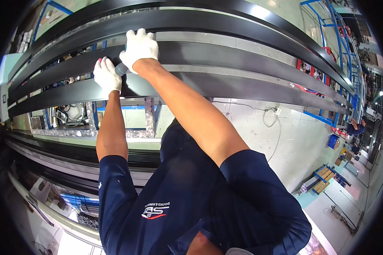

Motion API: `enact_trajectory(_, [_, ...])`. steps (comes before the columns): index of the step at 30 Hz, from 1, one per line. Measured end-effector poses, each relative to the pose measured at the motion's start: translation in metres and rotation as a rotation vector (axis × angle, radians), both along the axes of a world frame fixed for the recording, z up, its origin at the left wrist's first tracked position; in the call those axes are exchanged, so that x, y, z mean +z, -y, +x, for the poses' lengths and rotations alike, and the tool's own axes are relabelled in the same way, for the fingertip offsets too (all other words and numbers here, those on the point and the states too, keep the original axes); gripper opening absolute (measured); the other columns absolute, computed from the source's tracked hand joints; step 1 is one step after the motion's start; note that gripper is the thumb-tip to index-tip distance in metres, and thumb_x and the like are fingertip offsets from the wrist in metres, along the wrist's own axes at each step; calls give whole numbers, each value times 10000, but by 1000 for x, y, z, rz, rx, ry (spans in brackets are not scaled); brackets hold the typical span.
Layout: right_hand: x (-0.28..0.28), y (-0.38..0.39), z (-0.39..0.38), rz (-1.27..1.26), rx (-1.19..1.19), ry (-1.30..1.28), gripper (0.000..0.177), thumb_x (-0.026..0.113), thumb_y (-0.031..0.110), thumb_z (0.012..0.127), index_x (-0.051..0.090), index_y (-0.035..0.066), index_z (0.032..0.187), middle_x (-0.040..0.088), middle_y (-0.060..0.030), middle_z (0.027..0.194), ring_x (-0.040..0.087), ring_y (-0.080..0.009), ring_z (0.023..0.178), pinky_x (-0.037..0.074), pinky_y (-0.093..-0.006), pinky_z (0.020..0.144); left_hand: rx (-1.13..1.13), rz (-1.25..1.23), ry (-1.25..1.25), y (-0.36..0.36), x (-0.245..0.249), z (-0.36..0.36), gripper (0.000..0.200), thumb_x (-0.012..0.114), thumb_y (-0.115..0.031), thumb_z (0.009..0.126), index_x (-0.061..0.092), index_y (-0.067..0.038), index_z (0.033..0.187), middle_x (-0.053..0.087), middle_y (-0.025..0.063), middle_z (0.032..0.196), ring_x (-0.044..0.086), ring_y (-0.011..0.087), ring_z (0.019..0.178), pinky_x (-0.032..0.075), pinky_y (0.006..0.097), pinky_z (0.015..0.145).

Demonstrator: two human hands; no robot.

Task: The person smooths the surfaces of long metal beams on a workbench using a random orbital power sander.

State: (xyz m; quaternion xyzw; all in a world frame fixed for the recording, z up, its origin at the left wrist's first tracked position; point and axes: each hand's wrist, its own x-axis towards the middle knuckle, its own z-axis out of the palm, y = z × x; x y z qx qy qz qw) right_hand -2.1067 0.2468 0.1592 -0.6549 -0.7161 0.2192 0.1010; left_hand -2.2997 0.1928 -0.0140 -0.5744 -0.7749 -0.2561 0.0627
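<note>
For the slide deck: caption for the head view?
Gloved right hand grips a small tool beside the left hand on long black profiles.

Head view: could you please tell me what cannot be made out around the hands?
The tool, head view: mostly covered by the right hand and left hand; its type is unclear.
The black profiles, head view: both ends cut off by the dark lens edge.
The distant person, head view: too small for detail.

The left hand [107,75] and right hand [139,49] wear white knit gloves [144,40]; the navy short-sleeved shirt [178,187] bears a white-and-red chest logo [154,211].
</note>
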Motion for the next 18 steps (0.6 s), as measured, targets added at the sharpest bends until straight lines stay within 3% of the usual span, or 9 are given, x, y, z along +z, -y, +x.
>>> enact_trajectory(3, [2, -4, 22, -5, -38, 23, 612, 815, 419, 906, 666, 101, 1408, 656, -204, 1393, 687, -395, 1291, 643, -482, 1028, 27, -27, -7, -3, -2, -1, 477, 465, -415, 1190, 746, -119, 1436, 639, 150, 1587, 586, 392, 1452, 452, 547, 1220])
enact_trajectory(4, [9, -4, 37, -37, -46, 49, 631, 810, 420, 902, 663, 103, 1427, 657, -211, 1395, 687, -400, 1295, 632, -494, 1051, 39, 6, -56, -3, 3, 3, 453, 486, -403, 1189, 768, -120, 1401, 690, 156, 1520, 630, 402, 1390, 499, 533, 1190])
enact_trajectory(8, [7, -11, 120, -54, -190, 117, 711, 761, 471, 882, 644, 176, 1518, 649, -219, 1463, 679, -422, 1344, 578, -528, 1141, 42, 12, -21, -1, 8, 6, 469, 479, -413, 1189, 778, -121, 1401, 691, 151, 1525, 628, 397, 1398, 498, 532, 1191])
enact_trajectory(10, [8, -5, 175, -15, -269, 108, 708, 737, 454, 899, 628, 148, 1528, 649, -238, 1456, 684, -442, 1340, 573, -542, 1146, 36, -12, 28, 0, 9, 7, 472, 475, -401, 1189, 758, -104, 1422, 669, 159, 1554, 599, 389, 1442, 455, 536, 1224])
enact_trajectory(12, [9, 2, 229, -25, -394, 132, 763, 742, 491, 888, 615, 169, 1568, 635, -216, 1526, 677, -405, 1387, 566, -523, 1166, 19, -11, 58, -1, 7, 5, 471, 480, -384, 1188, 751, -80, 1424, 671, 162, 1555, 585, 379, 1468, 422, 534, 1250])
enact_trajectory(15, [-3, 14, 317, 25, -475, 153, 819, 799, 575, 819, 665, 166, 1515, 702, -226, 1440, 705, -417, 1335, 567, -497, 1142, 40, 0, 72, -3, 5, 6, 468, 486, -383, 1186, 754, -77, 1419, 677, 154, 1549, 588, 372, 1466, 415, 530, 1254])
enact_trajectory(18, [-8, 21, 381, 21, -605, 130, 736, 807, 508, 828, 709, 141, 1458, 763, -217, 1371, 743, -415, 1282, 588, -480, 1094, 78, -7, 55, -3, 5, 10, 455, 494, -393, 1184, 760, -107, 1416, 678, 136, 1548, 584, 354, 1470, 395, 529, 1266])
